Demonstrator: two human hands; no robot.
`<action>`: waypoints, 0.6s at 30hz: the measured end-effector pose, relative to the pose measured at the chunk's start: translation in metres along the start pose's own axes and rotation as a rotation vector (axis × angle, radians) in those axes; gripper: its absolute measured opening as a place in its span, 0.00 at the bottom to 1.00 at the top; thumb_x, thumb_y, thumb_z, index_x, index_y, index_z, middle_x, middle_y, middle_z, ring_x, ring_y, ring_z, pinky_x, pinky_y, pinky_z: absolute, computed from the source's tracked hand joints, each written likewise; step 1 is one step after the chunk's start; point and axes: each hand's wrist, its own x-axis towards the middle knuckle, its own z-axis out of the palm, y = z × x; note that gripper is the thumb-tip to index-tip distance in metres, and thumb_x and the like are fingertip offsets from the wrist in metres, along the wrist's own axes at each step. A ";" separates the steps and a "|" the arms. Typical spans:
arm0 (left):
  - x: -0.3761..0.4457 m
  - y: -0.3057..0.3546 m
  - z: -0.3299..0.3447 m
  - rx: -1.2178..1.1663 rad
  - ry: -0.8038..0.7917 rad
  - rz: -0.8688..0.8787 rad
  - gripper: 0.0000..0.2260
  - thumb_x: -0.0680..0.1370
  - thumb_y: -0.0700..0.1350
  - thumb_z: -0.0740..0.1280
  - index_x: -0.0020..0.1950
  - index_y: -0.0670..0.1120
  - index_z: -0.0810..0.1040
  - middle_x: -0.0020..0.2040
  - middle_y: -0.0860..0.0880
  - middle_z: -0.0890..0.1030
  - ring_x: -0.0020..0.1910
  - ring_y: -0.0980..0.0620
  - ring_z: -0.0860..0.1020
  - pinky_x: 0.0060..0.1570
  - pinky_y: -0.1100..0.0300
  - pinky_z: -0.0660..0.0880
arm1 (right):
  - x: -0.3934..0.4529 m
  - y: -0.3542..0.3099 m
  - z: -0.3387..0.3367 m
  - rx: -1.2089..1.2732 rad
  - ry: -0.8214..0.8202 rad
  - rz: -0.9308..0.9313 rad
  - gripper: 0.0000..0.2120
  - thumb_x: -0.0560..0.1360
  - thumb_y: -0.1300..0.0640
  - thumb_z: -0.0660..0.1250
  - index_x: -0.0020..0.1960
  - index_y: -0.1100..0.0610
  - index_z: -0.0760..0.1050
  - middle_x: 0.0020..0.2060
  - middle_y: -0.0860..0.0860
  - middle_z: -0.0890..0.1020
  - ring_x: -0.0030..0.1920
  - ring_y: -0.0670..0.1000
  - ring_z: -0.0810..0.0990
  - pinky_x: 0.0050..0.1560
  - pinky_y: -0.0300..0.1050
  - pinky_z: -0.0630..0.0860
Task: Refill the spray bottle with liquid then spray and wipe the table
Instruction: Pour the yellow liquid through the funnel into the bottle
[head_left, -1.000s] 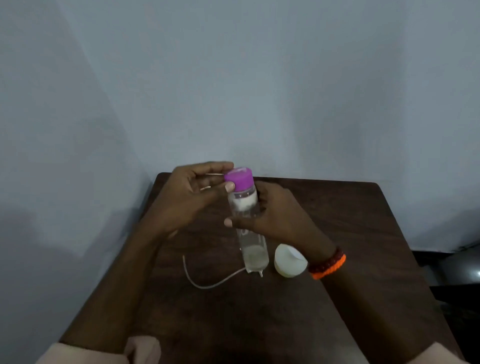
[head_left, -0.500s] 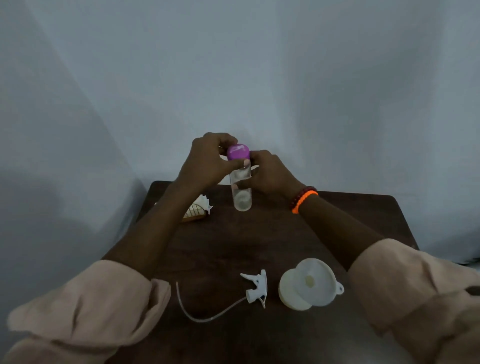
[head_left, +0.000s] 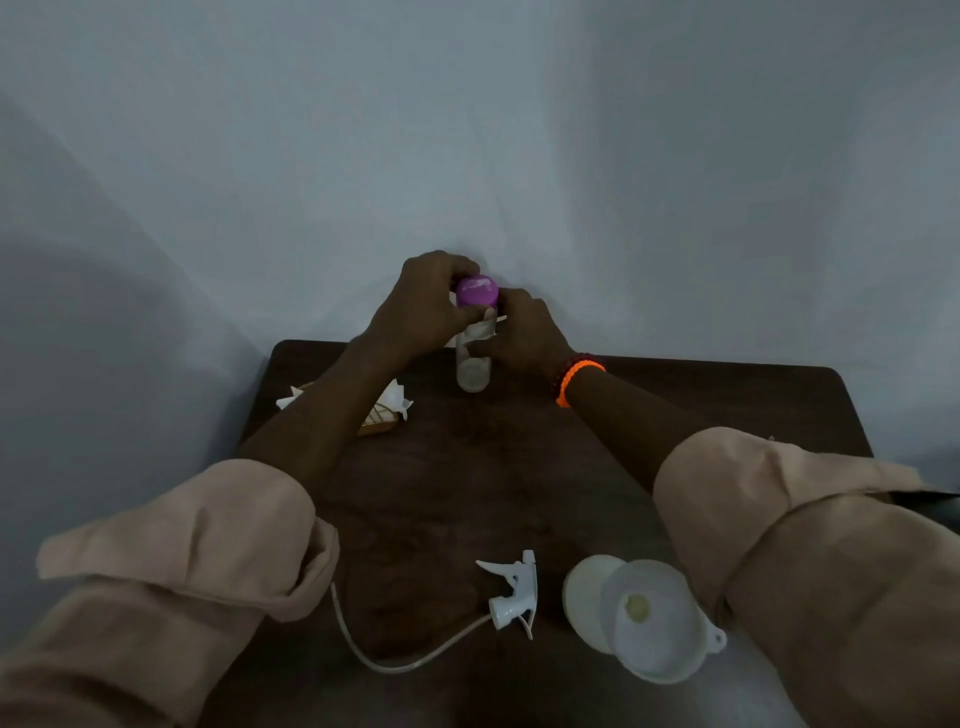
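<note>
A clear refill bottle (head_left: 472, 371) with a purple cap (head_left: 477, 291) stands at the far edge of the dark wooden table (head_left: 701, 405). My left hand (head_left: 423, 306) curls its fingers round the purple cap. My right hand (head_left: 522, 332) grips the bottle's upper body just under the cap. Near me lies the white spray trigger head (head_left: 511, 592) with its long dip tube (head_left: 395, 657). Beside it to the right a white funnel (head_left: 657, 623) sits over the white spray bottle (head_left: 584, 603).
A small wicker holder with white tissues (head_left: 387, 410) sits at the far left of the table, partly behind my left forearm. Grey walls close in behind and to the left of the table.
The purple-capped bottle went from close in front of me to the table's far edge, both hands still on it. The trigger head and funnel came into view near me.
</note>
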 end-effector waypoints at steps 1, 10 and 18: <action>0.000 -0.003 0.001 0.001 -0.007 0.001 0.23 0.71 0.44 0.79 0.64 0.38 0.80 0.59 0.39 0.83 0.57 0.45 0.81 0.54 0.62 0.73 | 0.001 0.002 0.003 0.003 -0.003 0.001 0.32 0.63 0.52 0.81 0.64 0.60 0.77 0.53 0.57 0.84 0.53 0.56 0.82 0.51 0.48 0.80; -0.004 -0.014 -0.001 -0.006 -0.012 -0.020 0.25 0.70 0.45 0.80 0.65 0.38 0.79 0.60 0.41 0.83 0.58 0.45 0.81 0.56 0.62 0.74 | 0.002 0.005 0.012 0.005 -0.006 -0.007 0.38 0.58 0.40 0.77 0.64 0.56 0.77 0.54 0.53 0.84 0.55 0.55 0.82 0.54 0.52 0.82; -0.009 -0.010 0.000 0.003 0.013 -0.068 0.29 0.70 0.44 0.80 0.68 0.38 0.77 0.63 0.40 0.82 0.60 0.45 0.81 0.58 0.62 0.74 | 0.002 -0.003 0.000 -0.084 -0.136 0.059 0.46 0.57 0.43 0.85 0.69 0.58 0.72 0.61 0.54 0.81 0.61 0.55 0.80 0.58 0.50 0.80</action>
